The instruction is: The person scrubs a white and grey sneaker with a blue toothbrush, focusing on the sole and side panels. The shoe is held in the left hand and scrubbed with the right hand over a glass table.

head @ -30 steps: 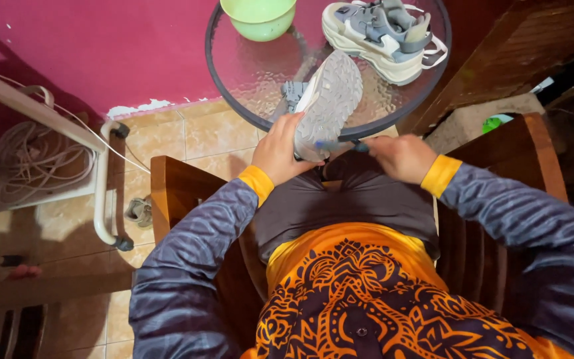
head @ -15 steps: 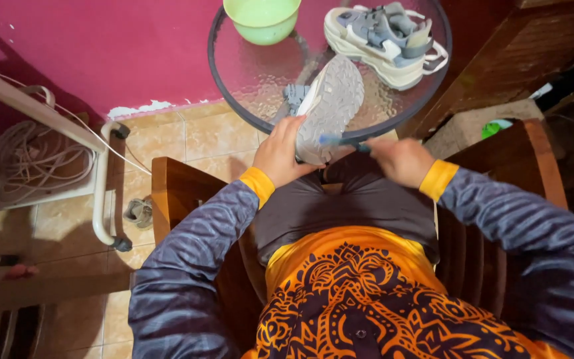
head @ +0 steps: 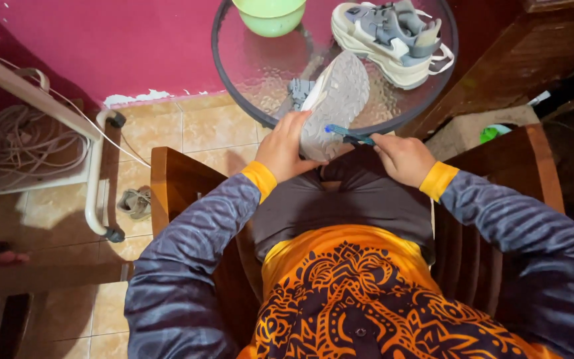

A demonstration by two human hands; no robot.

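Note:
My left hand (head: pixel 287 147) grips a grey and white shoe (head: pixel 335 100) at its heel, sole turned up, over the near rim of a round glass table (head: pixel 247 60). My right hand (head: pixel 403 158) holds a blue toothbrush (head: pixel 350 135) whose head lies against the sole. A second matching shoe (head: pixel 393 36) rests on the far right of the glass. A green bowl (head: pixel 270 14) stands at the far edge of the table.
I sit in a wooden chair (head: pixel 167 179) on a tiled floor. A pink wall (head: pixel 101 46) lies behind the table. A white metal rack (head: pixel 94 166) with coiled cable (head: pixel 14 146) stands on the left; dark wooden furniture (head: pixel 533 53) on the right.
The toothbrush head has shifted a little along the sole. Both hands stay on the shoe and brush.

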